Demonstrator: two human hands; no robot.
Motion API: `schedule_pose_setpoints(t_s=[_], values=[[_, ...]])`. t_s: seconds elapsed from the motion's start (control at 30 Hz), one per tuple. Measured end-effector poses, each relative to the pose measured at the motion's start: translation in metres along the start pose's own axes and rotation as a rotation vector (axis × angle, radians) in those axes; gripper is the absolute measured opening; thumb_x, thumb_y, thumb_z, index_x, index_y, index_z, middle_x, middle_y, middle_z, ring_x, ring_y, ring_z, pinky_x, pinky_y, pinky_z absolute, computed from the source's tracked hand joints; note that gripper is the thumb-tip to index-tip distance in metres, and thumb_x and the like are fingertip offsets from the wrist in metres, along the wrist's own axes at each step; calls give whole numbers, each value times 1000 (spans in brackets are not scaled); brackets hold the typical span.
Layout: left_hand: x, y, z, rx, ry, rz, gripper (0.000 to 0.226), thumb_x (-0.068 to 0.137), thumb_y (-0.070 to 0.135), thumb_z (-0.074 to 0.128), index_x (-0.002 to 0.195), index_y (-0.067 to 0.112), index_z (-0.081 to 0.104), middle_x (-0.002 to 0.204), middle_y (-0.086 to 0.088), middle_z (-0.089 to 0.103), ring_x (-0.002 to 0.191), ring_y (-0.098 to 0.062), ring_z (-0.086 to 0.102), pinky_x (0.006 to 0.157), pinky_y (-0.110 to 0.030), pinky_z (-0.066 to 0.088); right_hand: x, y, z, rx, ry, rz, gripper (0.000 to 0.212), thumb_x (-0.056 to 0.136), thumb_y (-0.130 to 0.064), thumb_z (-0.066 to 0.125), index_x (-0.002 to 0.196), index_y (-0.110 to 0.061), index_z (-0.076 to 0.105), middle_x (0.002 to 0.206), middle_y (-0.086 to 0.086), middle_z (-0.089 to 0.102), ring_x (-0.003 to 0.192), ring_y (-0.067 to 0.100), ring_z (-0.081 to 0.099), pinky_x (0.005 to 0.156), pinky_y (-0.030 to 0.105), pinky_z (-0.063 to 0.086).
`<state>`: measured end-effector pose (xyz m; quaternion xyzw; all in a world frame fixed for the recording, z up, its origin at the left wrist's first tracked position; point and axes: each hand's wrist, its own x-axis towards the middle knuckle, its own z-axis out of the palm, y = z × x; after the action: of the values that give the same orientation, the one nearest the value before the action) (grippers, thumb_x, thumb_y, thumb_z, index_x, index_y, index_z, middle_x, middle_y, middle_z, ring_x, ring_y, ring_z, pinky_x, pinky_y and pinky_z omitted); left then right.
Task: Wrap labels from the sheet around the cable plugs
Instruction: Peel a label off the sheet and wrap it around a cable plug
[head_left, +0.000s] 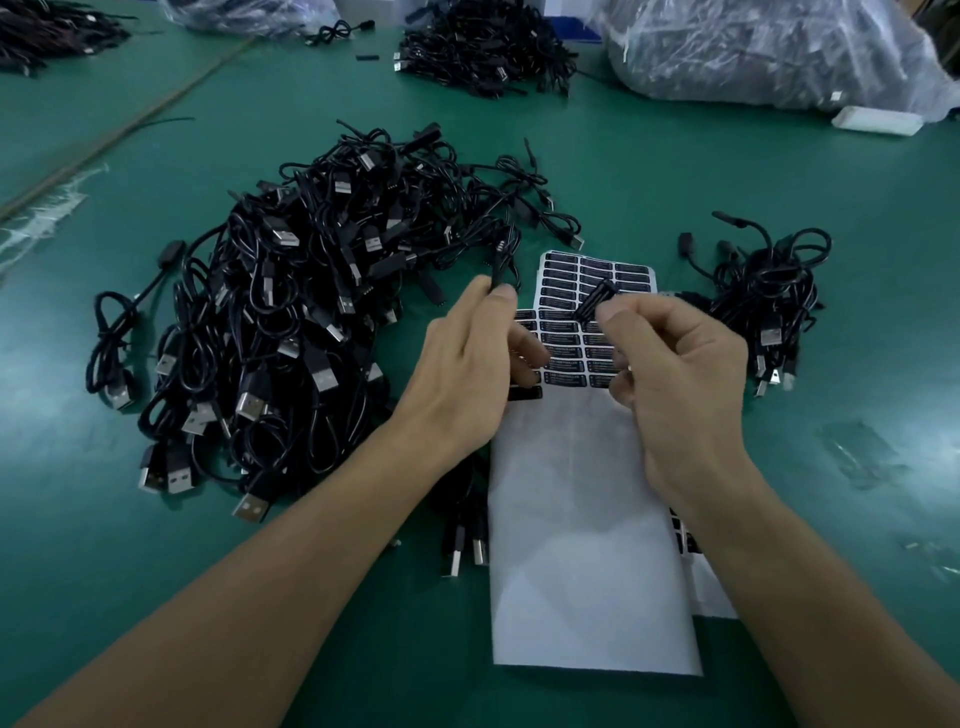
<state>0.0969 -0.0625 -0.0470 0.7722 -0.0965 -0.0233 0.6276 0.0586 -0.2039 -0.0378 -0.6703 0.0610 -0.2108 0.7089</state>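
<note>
Nearest on the green tabletop (675, 171): white sheet (587, 545), near half bare, black label rows (597, 273) at its far end. Above the sheet, left hand (467, 364) pinching a thin black plug (500, 260) between thumb and fingers; right hand (680, 374) pinching one peeled label (595, 301), curled, just right of the plug. Left of the sheet, big cable pile (270, 312); right of it, small bundle (763, 291). Beyond the sheet, another heap (483, 47) and plastic bags (753, 52).

This looks like a factory work room, because a big green table (675, 171) holds a huge pile of black USB cables (291, 322), with another cable pile (483, 47) behind it and clear bags of cables (769, 52) behind it to the right.
</note>
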Motion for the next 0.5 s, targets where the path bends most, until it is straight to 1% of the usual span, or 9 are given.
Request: schedule_pose_setpoints(t_s=[0.07, 0.1, 0.13, 0.17, 0.23, 0.3, 0.37, 0.43, 0.5], values=[[-1, 0, 0, 40, 8, 41, 44, 92, 46, 27, 85, 11, 54, 77, 0, 71, 67, -9, 61, 60, -34, 46, -1, -1, 1, 101, -7, 1, 18, 89, -11, 69, 80, -26, 74, 67, -8, 62, 58, 6, 52, 45, 19, 40], [-2, -1, 0, 62, 10, 49, 46, 91, 49, 27, 85, 12, 54, 76, 0, 69, 67, -12, 58, 60, -40, 48, -1, -1, 1, 134, -19, 9, 13, 88, -13, 69, 89, -25, 73, 72, -4, 65, 62, 8, 57, 46, 20, 43], [-2, -1, -1, 75, 6, 46, 44, 88, 54, 26, 80, 20, 52, 75, 1, 67, 69, -15, 56, 64, -46, 49, -1, 0, 1, 150, -31, 17, 14, 87, -15, 68, 98, -24, 71, 75, -1, 68, 66, 10, 61, 48, 22, 45], [-3, 0, -1, 72, -5, 29, 41, 84, 60, 25, 72, 29, 49, 74, 1, 65, 70, -18, 53, 68, -50, 47, -1, 1, 2, 155, -44, 25, 21, 87, -17, 69, 107, -24, 68, 79, 1, 70, 70, 12, 64, 51, 22, 48], [-3, 1, -1, 48, -37, 2, 41, 79, 66, 22, 64, 35, 42, 73, -1, 60, 69, -19, 48, 69, -51, 42, -2, 3, 1, 157, -80, 31, 35, 86, -24, 71, 119, -27, 61, 84, 3, 74, 77, 14, 69, 57, 23, 51], [-2, 0, -1, 91, -56, 32, 41, 82, 64, 21, 65, 31, 38, 73, -9, 57, 65, -18, 45, 68, -51, 41, -3, 5, 2, 142, -116, 29, 44, 82, -35, 74, 123, -30, 58, 88, 3, 75, 82, 16, 70, 62, 23, 53], [-3, -1, -1, 158, -55, 97, 37, 90, 57, 28, 70, 28, 39, 70, -5, 56, 62, -16, 46, 66, -48, 43, -3, 5, 2, 123, -116, 33, 47, 79, -38, 77, 121, -29, 59, 87, 2, 74, 81, 17, 69, 63, 24, 53], [-3, -4, 0, 179, -59, 151, 30, 96, 48, 36, 74, 29, 45, 64, 9, 54, 61, -13, 47, 63, -45, 44, -3, 6, 1, 93, -93, 29, 43, 81, -25, 80, 119, -26, 59, 82, 0, 74, 76, 14, 67, 64, 23, 53], [-2, -6, 0, 200, -76, 165, 25, 97, 43, 40, 77, 30, 49, 63, 15, 54, 61, -11, 47, 61, -37, 42, -2, 7, 1, 63, -58, 29, 38, 84, -11, 78, 115, -25, 61, 79, 0, 73, 74, 13, 67, 65, 22, 53]])
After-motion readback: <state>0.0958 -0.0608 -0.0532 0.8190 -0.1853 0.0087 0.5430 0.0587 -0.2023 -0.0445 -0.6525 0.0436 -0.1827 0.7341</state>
